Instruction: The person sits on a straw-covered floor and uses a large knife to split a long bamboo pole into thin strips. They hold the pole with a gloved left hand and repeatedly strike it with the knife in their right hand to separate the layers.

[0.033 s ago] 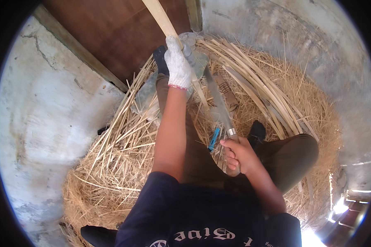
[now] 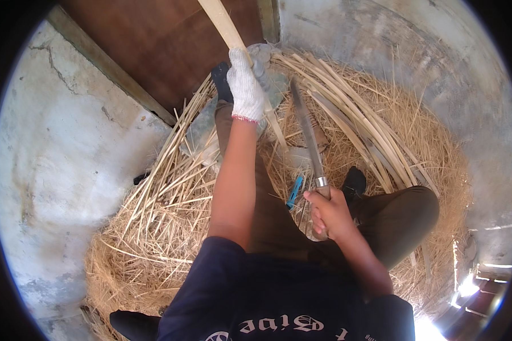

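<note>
A white knitted glove covers my left hand (image 2: 246, 90), which is closed around a long, flat, pale bamboo strip (image 2: 222, 24). The strip runs up toward the brown door, and its lower end comes out below the glove between my legs. My bare right hand (image 2: 330, 213) is wrapped round the wooden handle of a long knife (image 2: 308, 128). Its narrow blade points up and slightly left, to the right of the strip and apart from it. Partly hidden behind the blade lies a brown object wound with cord (image 2: 318, 134).
Long split strips (image 2: 361, 116) lie in a curved bundle at right; thinner strips (image 2: 168, 170) are heaped at left. Fine shavings (image 2: 136, 273) cover the floor around my legs. Near the knife handle is a blue object (image 2: 294, 192). A grey wall (image 2: 79, 153) and brown door (image 2: 159, 51) stand close.
The knife blade has swung a little to the right, away from the bamboo strip. My left hand and the strip have hardly moved.
</note>
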Available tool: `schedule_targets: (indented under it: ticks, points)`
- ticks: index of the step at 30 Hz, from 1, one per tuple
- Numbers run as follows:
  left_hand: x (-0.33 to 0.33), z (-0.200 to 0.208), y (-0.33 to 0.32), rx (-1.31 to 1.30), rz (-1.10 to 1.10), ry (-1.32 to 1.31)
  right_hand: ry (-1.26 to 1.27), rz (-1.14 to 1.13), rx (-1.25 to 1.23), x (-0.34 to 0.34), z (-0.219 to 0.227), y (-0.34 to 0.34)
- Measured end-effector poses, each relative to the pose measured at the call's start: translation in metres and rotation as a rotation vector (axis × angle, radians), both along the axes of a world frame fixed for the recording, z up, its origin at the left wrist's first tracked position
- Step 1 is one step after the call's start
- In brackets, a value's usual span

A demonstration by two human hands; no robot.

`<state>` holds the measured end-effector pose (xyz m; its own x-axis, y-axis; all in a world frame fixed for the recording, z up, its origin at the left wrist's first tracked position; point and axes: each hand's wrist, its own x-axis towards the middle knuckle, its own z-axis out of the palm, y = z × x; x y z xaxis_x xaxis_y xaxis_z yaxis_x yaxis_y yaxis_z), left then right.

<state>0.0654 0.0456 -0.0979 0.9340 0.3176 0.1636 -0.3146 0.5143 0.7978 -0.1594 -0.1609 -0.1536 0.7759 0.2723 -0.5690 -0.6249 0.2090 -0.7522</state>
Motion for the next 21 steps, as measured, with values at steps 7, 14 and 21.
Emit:
schedule_targets:
  ticks: [7, 14, 21]
  points:
    - [0.0, -0.001, -0.001, -0.001, 0.058, 0.016, -0.167, 0.197, -0.496, -0.009, -0.067, 0.017]
    - [-0.002, -0.001, 0.014, 0.142, -0.006, -0.005, -0.079, 0.205, -0.371, -0.003, -0.059, 0.013]
    - [0.002, 0.079, 0.011, 0.201, 0.016, -0.187, -0.06, 0.166, -0.297, -0.006, -0.058, 0.011]
